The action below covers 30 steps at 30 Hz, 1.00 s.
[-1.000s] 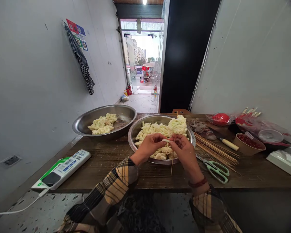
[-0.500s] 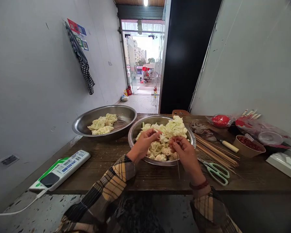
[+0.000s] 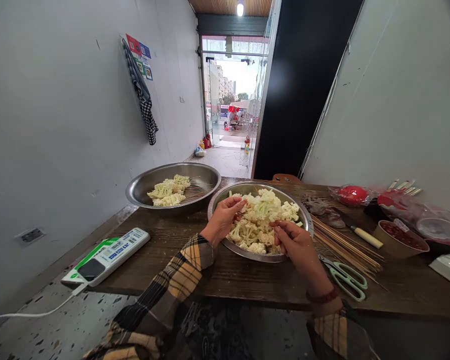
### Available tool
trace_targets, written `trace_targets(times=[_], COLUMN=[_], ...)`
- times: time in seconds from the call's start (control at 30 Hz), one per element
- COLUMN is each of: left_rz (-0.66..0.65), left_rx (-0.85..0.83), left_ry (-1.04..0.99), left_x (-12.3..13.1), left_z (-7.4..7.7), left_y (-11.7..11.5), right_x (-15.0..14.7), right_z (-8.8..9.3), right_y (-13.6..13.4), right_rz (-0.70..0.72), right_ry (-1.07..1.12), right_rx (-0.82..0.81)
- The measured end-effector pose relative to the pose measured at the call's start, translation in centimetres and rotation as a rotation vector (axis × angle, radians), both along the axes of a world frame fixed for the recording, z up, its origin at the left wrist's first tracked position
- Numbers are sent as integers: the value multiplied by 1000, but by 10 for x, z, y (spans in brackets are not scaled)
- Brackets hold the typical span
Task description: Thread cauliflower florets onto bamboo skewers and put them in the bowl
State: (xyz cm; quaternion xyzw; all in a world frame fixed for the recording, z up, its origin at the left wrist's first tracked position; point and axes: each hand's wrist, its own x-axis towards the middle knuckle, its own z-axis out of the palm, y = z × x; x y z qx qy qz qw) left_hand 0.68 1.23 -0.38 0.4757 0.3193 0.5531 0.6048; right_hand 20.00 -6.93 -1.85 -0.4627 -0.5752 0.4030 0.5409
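Observation:
My left hand (image 3: 224, 218) reaches over the near rim of a steel bowl (image 3: 253, 255) heaped with cauliflower florets (image 3: 260, 220). Its fingers are curled on a floret at the left of the heap. My right hand (image 3: 297, 241) rests at the bowl's right front edge with thumb and fingers pinched shut on a thin bamboo skewer, which is mostly hidden among the florets. Both sleeves are plaid.
A second steel bowl (image 3: 142, 186) at the back left holds several skewered cauliflower pieces (image 3: 168, 190). To the right lie a bundle of bamboo skewers (image 3: 347, 243), green scissors (image 3: 347, 277), a knife (image 3: 364, 236), a paper cup of red sauce (image 3: 399, 241) and bagged items (image 3: 352, 196). A power strip carrying a phone (image 3: 108, 254) lies at the left edge.
My right hand has lowered the skewer with its cauliflower from upright above the bowl down into the heap. My left hand has gone from the skewer to the florets. The view has shifted.

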Motion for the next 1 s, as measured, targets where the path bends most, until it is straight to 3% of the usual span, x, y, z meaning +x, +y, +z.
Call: trace_targets(times=[0.37, 0.53, 0.87, 1.0], left_rz=[-16, 24, 12, 105], left_rx=[-26, 44, 36, 102], left_ry=[52, 54, -69, -85], left_x=[-1, 2, -7, -7], left_z=[0, 5, -2, -4], left_y=[9, 13, 4, 5], right_x=[6, 5, 1, 1], right_z=[-2, -3, -4, -4], right_y=[-2, 2, 2, 2], right_rz=[72, 70, 10, 21], right_ry=[-310, -304, -297, -314], right_rx=[-5, -47, -89, -86])
